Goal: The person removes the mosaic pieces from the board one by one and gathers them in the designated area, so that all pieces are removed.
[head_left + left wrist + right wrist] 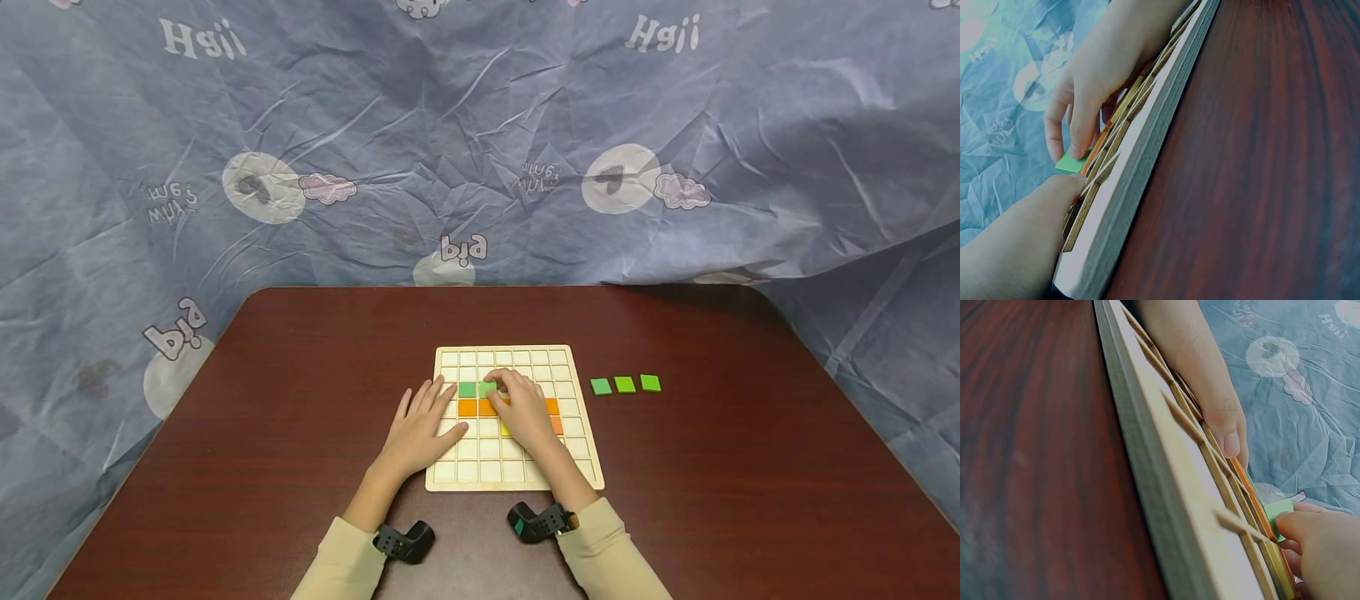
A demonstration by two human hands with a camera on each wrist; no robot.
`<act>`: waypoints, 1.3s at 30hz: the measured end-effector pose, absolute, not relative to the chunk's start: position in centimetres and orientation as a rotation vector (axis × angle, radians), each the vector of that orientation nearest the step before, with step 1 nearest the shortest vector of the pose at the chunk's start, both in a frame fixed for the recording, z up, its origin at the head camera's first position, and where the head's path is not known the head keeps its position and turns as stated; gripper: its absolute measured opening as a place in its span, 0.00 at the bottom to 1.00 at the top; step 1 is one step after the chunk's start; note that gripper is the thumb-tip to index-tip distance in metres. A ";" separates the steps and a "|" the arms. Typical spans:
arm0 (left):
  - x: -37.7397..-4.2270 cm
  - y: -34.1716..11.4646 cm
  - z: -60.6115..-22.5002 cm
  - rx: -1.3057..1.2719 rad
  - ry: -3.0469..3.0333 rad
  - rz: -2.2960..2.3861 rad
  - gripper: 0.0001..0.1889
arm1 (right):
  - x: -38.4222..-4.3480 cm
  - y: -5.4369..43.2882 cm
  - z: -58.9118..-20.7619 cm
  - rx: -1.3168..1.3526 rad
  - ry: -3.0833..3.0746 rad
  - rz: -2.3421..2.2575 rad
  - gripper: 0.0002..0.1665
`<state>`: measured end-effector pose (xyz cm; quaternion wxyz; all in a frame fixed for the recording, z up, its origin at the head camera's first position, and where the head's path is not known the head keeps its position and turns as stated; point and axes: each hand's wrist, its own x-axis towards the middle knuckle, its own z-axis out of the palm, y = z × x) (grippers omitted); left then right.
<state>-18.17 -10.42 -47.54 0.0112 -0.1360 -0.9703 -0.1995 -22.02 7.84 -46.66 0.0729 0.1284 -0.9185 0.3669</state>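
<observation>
A light wooden grid board (pixel 490 471) lies on the table with colored square tiles in some of its cells. My right hand (pixel 525 410) pinches a green tile (pixel 1279 512) between thumb and fingers, tilted at a cell of the board. Directly left of it another green tile (pixel 467 390) sits flat in its cell. Below these runs a row of orange tiles (pixel 467 408), partly hidden by the right hand. A yellow tile (pixel 506 428) and a salmon tile (pixel 557 425) show beside that hand. Fingers spread, my left hand (pixel 420 429) rests on the board's left edge.
To the right of the board, three loose tiles lie in a row on the table: a green tile (pixel 601 387), a lighter green tile (pixel 625 384) and another light green tile (pixel 650 382). A printed blue-grey cloth (pixel 480 167) hangs behind the dark wooden table (pixel 337 350).
</observation>
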 end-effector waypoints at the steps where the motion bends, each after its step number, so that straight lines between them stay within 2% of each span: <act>1: -18.1 -10.4 -47.5 -0.424 -3.028 -0.624 0.36 | -22.0 7.9 -46.6 0.385 -2.759 1.108 0.10; 24: -18.2 -10.4 -47.6 -0.421 -3.027 -0.618 0.36 | -21.9 8.1 -46.5 0.390 -2.702 1.227 0.07; 39: -18.2 -10.5 -47.7 -0.429 -3.017 -0.630 0.36 | -21.8 8.6 -45.1 0.316 -2.708 1.315 0.09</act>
